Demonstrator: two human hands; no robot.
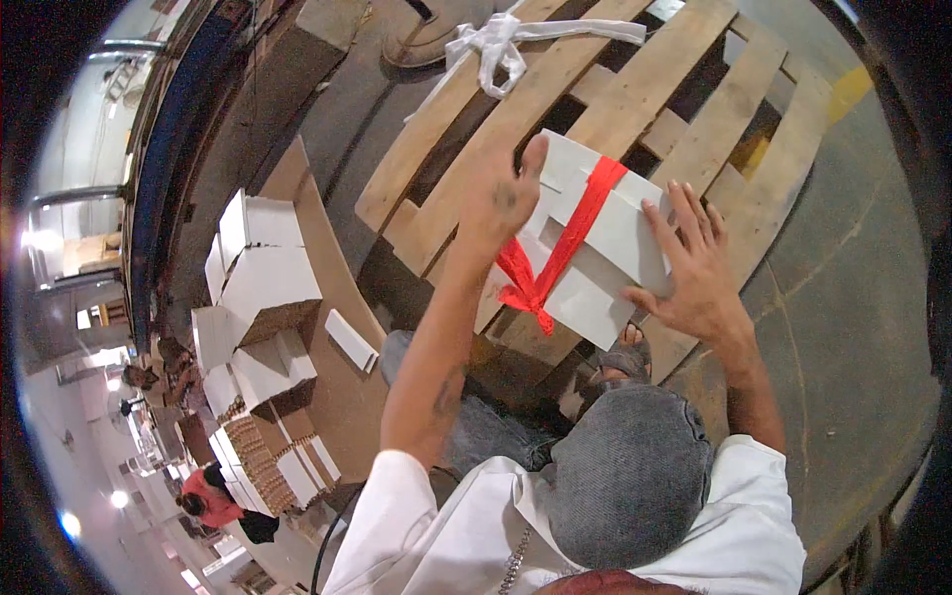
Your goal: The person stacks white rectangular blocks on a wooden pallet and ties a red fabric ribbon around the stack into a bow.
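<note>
A bundle of flat white cardboard pieces (605, 233) is tilted over the wooden pallet (635, 84) in front of me. A red strip (578, 223) runs round it, knotted near its lower left edge. My left hand (504, 198) grips the bundle's left side, one finger along the upper corner; its other fingers are mostly hidden and slightly blurred. At the right edge, my right hand (699, 268) holds on with its fingers spread along the side and its thumb at the near corner.
A knotted white strip (496, 52) lies on the far part of the pallet, near a round stand base (436, 35). On my left, white cardboard cartons (268, 268) and a loose folded white piece (350, 342) rest on brown cardboard (337, 407). Beyond stands a person in red (213, 496).
</note>
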